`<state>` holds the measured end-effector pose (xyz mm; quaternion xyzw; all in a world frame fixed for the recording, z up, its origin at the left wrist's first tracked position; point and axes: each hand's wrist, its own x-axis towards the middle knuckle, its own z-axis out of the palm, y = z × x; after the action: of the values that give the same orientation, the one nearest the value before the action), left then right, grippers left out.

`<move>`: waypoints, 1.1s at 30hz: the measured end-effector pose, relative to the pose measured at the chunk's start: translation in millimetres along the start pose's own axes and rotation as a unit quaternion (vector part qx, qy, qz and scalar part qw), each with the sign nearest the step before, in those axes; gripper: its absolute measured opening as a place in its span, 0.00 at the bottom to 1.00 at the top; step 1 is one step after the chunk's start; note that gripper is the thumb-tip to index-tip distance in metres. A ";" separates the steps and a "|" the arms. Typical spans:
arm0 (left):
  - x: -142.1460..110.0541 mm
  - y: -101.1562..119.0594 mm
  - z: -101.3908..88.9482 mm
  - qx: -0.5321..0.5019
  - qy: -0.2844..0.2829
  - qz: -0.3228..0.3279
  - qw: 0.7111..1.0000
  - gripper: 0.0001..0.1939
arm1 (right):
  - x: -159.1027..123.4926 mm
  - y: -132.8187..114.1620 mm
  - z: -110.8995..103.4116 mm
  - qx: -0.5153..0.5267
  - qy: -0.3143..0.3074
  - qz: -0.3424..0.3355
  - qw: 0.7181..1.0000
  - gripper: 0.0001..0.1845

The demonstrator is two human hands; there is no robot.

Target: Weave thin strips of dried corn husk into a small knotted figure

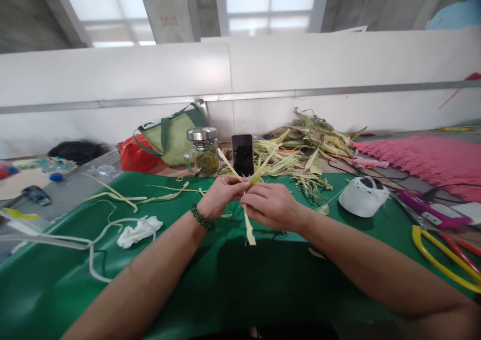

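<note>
Both hands meet over the middle of a green mat [263,280]. Pale yellow corn husk strips [249,230] are pinched between them, one end hanging down and others sticking up and outward. My left hand [221,196], with a dark green bead bracelet [201,217] at the wrist, has its fingertips closed on the strips. From the other side, my right hand [276,205] has its fingers curled round the same strips. Where the strips cross is partly hidden by the fingers. Just behind the hands a black phone [242,154] stands upright.
A lidded glass jar [203,152] and a green bag [176,134] stand behind on the left. A husk pile [315,134] lies at the back right. On the right are a white thread spool [363,198], a purple tool [434,210] and yellow-handled scissors [439,257]. A white cable [91,260] crosses the left.
</note>
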<state>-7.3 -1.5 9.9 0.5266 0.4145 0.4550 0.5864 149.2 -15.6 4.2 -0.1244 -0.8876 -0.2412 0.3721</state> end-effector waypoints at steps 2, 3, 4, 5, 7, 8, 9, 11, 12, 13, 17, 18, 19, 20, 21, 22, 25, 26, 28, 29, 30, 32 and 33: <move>-1.0 1.1 1.0 -0.004 0.012 0.001 1.000 0.14 | -0.9 0.4 0.5 0.017 0.006 0.005 1.000 0.09; -1.6 1.5 1.6 -0.004 0.015 0.004 1.000 0.14 | -1.4 0.5 1.3 0.025 0.014 0.012 1.000 0.08; -2.1 2.0 2.0 -0.001 0.015 0.009 1.000 0.13 | -2.0 0.6 2.3 0.037 0.032 0.026 0.998 0.08; -2.7 2.4 2.4 0.004 0.014 0.016 1.000 0.13 | -2.6 0.8 3.2 0.055 0.053 0.050 0.996 0.07; -3.5 3.2 2.5 0.013 0.005 0.037 0.999 0.10 | -3.5 1.5 4.3 0.103 0.097 0.125 0.982 0.06; -3.8 3.5 2.3 0.013 -0.002 0.049 0.999 0.10 | -3.7 2.0 4.4 0.132 0.113 0.173 0.969 0.05; -4.0 3.7 2.2 0.011 -0.011 0.061 0.998 0.11 | -3.6 2.6 4.1 0.165 0.123 0.225 0.952 0.05; -3.8 3.1 2.1 0.019 -0.033 0.083 0.996 0.15 | -2.5 4.1 3.3 0.245 0.128 0.329 0.903 0.05; -3.5 2.3 2.4 0.028 -0.046 0.091 0.994 0.17 | -1.6 4.8 3.0 0.289 0.128 0.373 0.872 0.06; -3.0 1.1 3.0 0.039 -0.058 0.097 0.993 0.19 | -0.6 5.5 2.9 0.333 0.125 0.409 0.840 0.08; -1.1 -5.7 7.4 0.066 -0.073 0.135 0.986 0.21 | 2.3 6.4 4.6 0.437 0.130 0.486 0.746 0.13; -0.8 -7.1 8.5 0.077 -0.062 0.147 0.984 0.18 | 2.4 6.1 5.0 0.438 0.127 0.490 0.743 0.13; -0.8 -8.0 9.4 0.095 -0.047 0.157 0.982 0.15 | 2.0 5.7 5.1 0.427 0.122 0.486 0.753 0.13; -0.8 -8.4 10.1 0.116 -0.031 0.164 0.979 0.13 | 1.5 5.5 5.0 0.406 0.115 0.474 0.773 0.13; -1.1 -8.4 10.6 0.136 -0.020 0.163 0.977 0.13 | 0.7 5.4 4.6 0.377 0.108 0.456 0.799 0.13; -1.5 -7.9 11.0 0.152 -0.014 0.157 0.976 0.13 | -0.1 5.6 4.0 0.345 0.104 0.438 0.824 0.12; -3.2 -5.6 11.6 0.170 -0.032 0.119 0.978 0.15 | -2.1 8.5 2.2 0.276 0.118 0.399 0.866 0.11; -3.8 -5.0 11.8 0.165 -0.040 0.101 0.980 0.15 | -2.5 9.9 1.8 0.266 0.120 0.394 0.872 0.10; -5.0 -4.6 12.3 0.147 -0.050 0.061 0.986 0.17 | -3.0 12.5 1.6 0.250 0.117 0.384 0.881 0.10; -5.5 -4.7 12.5 0.138 -0.050 0.041 0.988 0.17 | -3.3 13.4 1.7 0.237 0.111 0.377 0.889 0.10; -5.9 -4.9 12.8 0.129 -0.048 0.023 0.990 0.17 | -3.7 13.9 1.9 0.220 0.103 0.367 0.898 0.11; -6.2 -5.5 13.1 0.112 -0.041 -0.001 0.993 0.17 | -5.0 13.6 2.3 0.177 0.092 0.347 0.917 0.09; -6.1 -5.7 13.3 0.102 -0.038 -0.008 0.994 0.16 | -5.8 13.0 2.1 0.161 0.088 0.331 0.926 0.08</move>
<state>4.6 -10.8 5.5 0.5971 0.4408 0.3851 0.5485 157.1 -3.6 3.1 -0.3277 -0.7867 0.0321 0.5222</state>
